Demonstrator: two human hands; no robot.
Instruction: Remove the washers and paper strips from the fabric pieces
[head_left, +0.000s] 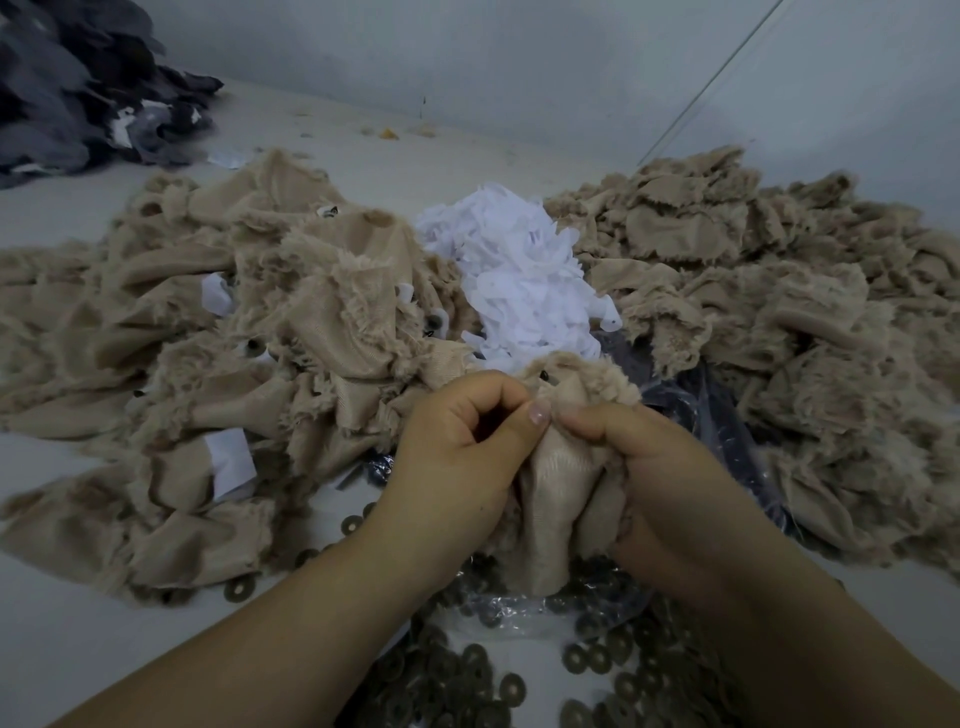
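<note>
Head view: I hold one fabric piece over the washers, so whatever comes off should drop there. Left hand pinches its top edge; right hand grips the bunched body, to brace it, I judge. Paper pile sits behind, between the left heap, still papered, and the right heap, which looks sorted.

No legible text, label, brand, number or sign appears in the head view. The white paper strips show only faint dark specks, too blurred to read. The beige fabric pieces and the washers carry no readable marking.
</note>
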